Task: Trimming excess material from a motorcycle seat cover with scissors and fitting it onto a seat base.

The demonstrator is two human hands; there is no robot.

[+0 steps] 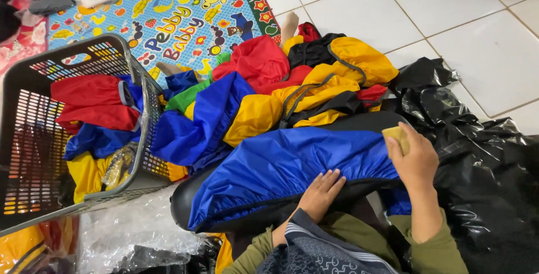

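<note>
A blue elasticated fabric cover (292,164) is stretched over a long black padded form (185,206) lying across my lap. My left hand (321,194) presses flat on the cover's near hem, fingers together. My right hand (414,159) grips the cover's right end and pinches a small tan block (396,135) between thumb and fingers.
A heap of red, yellow, blue, green and black fabric covers (281,83) lies beyond on the floor. At left a grey perforated basket (33,156) is tipped, holding more covers. Black plastic bags (483,161) sit right, clear plastic (129,234) lower left, a patterned play mat (174,16) behind.
</note>
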